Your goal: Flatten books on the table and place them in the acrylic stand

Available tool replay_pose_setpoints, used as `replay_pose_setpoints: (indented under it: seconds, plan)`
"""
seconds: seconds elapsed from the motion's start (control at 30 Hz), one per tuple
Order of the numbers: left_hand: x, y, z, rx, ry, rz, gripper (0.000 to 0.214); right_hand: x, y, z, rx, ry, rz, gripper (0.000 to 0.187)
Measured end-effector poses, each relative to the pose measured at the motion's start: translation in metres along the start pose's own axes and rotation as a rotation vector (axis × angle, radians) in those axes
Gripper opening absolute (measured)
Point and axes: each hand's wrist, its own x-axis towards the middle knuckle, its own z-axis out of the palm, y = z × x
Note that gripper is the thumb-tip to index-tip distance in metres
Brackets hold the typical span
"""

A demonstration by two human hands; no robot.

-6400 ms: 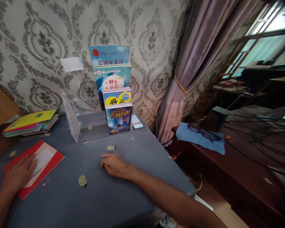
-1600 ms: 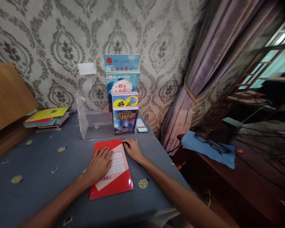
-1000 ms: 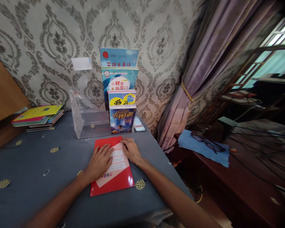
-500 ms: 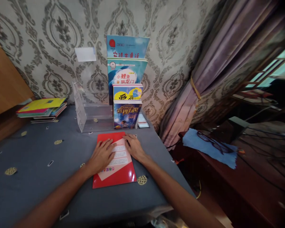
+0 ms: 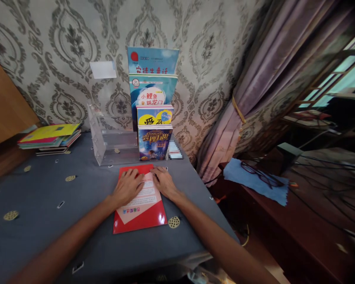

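Observation:
A red book with a pale printed panel lies flat on the grey patterned tablecloth, its print upside down to me. My left hand rests on its upper left part, fingers stretched out. At the book's upper right edge lies my right hand, with its fingers extended over that edge. Neither hand grips anything. Just beyond the book stands a clear acrylic rack. Its right side holds books in tiers, among them a dark blue one in front and light blue ones at the back.
A stack of thin books sits at the table's left rear. A small pixelated item lies right of the rack. Lower, on the right, a dark red surface carries glasses on a blue cloth and tangled cables. Curtain hangs behind.
The view has shifted slightly, so most things sit a little further left. My left hand has slid a bit up the book, uncovering more of the coloured lettering. My right hand stays by the edge.

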Motion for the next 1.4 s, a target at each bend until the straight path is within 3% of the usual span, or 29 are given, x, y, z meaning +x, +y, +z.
replay_pose_setpoints:
  seconds: [0.4,0.7,1.0,1.17,1.4]
  plan:
    - [0.011,-0.002,0.011,-0.066,0.038,-0.013,0.030,0.002,-0.005,0.000,-0.045,0.009,-0.027,0.035]
    - [0.009,-0.005,0.017,-0.073,0.069,-0.011,0.031,0.011,-0.007,0.006,-0.029,-0.077,-0.143,0.036]
    - [0.008,-0.005,0.020,-0.071,0.057,-0.022,0.034,0.011,-0.002,0.007,-0.110,-0.065,-0.014,0.045]
    - [0.008,-0.006,0.021,-0.077,0.059,-0.021,0.034,0.013,-0.002,0.003,-0.110,-0.082,-0.013,0.049]
    - [0.008,-0.008,0.015,-0.109,0.051,0.042,0.034,0.014,-0.004,-0.007,-0.115,-0.078,0.008,0.040]
